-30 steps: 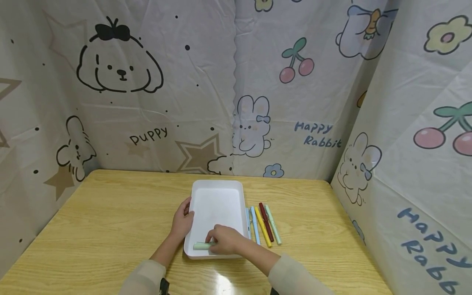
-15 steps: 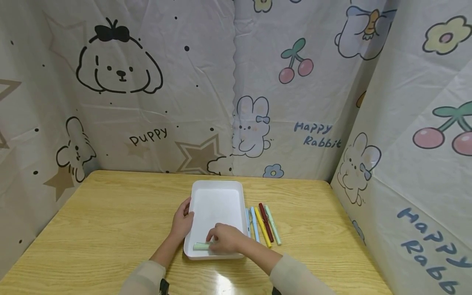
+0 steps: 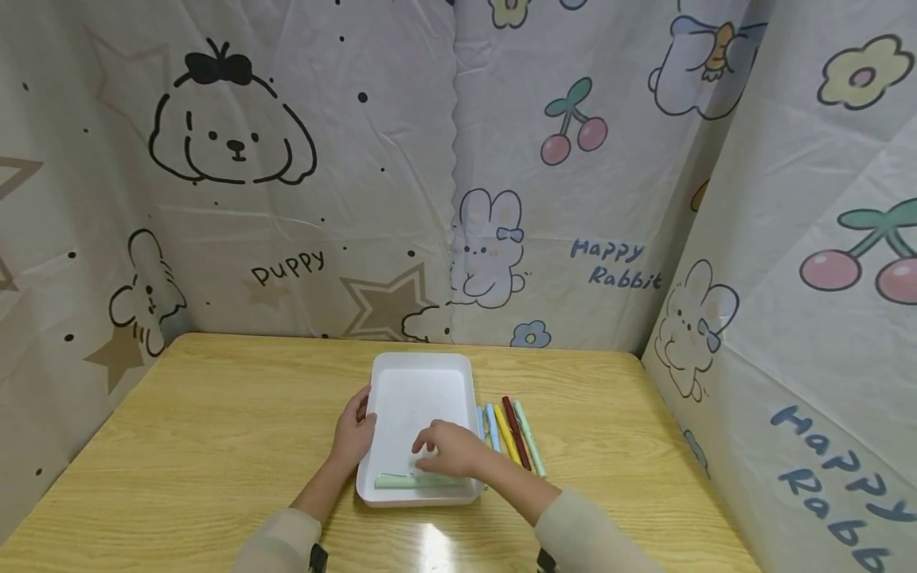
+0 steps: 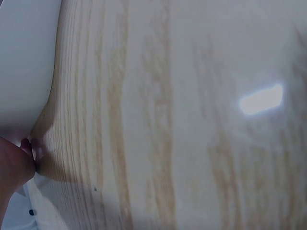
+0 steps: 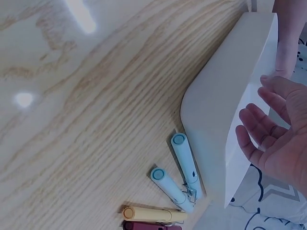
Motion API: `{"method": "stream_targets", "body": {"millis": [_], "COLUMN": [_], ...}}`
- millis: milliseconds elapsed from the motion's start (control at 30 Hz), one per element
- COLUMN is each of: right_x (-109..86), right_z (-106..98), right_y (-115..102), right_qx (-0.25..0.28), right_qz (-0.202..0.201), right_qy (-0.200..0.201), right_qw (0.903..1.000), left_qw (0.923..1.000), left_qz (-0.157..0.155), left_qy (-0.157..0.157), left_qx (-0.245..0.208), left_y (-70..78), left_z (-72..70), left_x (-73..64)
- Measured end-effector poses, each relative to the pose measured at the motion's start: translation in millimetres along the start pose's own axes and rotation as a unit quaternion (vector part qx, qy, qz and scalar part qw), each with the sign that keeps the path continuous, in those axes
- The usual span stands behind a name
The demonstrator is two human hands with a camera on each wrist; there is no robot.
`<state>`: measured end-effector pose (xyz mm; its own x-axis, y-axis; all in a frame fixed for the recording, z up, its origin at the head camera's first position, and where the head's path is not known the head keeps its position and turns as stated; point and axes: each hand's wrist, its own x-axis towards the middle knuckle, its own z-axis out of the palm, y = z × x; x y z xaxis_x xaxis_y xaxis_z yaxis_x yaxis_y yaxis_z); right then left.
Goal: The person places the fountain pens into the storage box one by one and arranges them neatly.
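A white tray (image 3: 415,390) sits lengthwise on the table. At its left side my left hand (image 3: 354,436) grips the wall, with the thumb at the rim; only part of this hand shows in the left wrist view. A light green pen (image 3: 394,481) lies crosswise along the near end of the tray, its right part overlapped by my right wrist. Just beyond that pen my right hand (image 3: 456,450) hovers over the tray. The right wrist view shows its fingers (image 5: 259,122) loosely bent and apart, holding nothing.
Beside the tray's right wall lie two light blue pens (image 3: 493,430), a yellow pen (image 3: 508,436), a dark red pen (image 3: 517,434) and another light green pen (image 3: 530,442). The wooden table (image 3: 251,414) ends at printed cloth walls (image 3: 358,199) behind and at both sides.
My right hand has let go of the light green pen and moved up and slightly right, away from it. The pen stays at the tray's near end. My left hand keeps its place.
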<state>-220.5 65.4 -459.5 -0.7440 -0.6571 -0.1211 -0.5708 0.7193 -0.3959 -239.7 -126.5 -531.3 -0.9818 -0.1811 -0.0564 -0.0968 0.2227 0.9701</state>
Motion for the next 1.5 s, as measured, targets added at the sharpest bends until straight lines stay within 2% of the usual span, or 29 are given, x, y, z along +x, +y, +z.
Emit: {"method": "stream_targets", "body": {"millis": [233,933,1233,1500], "right_x": [0.0,-10.5,-12.4,-17.5], "right_z": [-4.0,-27.3,-37.0,-43.9], "right_y": [4.3,27.0,37.4,48.6], "right_qx": [-0.004,0.047,0.049,0.06], "right_qz": [0.003,0.044,0.056,0.081], "right_qy": [0.009,0.021,0.045,0.066], "right_qw": [0.9999,0.9977,0.9962,0.9927], "left_qw": [1.0,1.0,1.0,0.9999], "left_qz": [-0.007,0.003,0.0,0.013], "left_qy": [-0.006,-0.002,-0.004,-0.002], "left_qx": [-0.001,-0.001,-0.005,-0.002], "left_y": [0.8,1.2,-1.1,-3.5], "left_z": [0.6,0.6,1.6,0.6], "left_x": [-0.5,-0.9,0.4,1.3]}}
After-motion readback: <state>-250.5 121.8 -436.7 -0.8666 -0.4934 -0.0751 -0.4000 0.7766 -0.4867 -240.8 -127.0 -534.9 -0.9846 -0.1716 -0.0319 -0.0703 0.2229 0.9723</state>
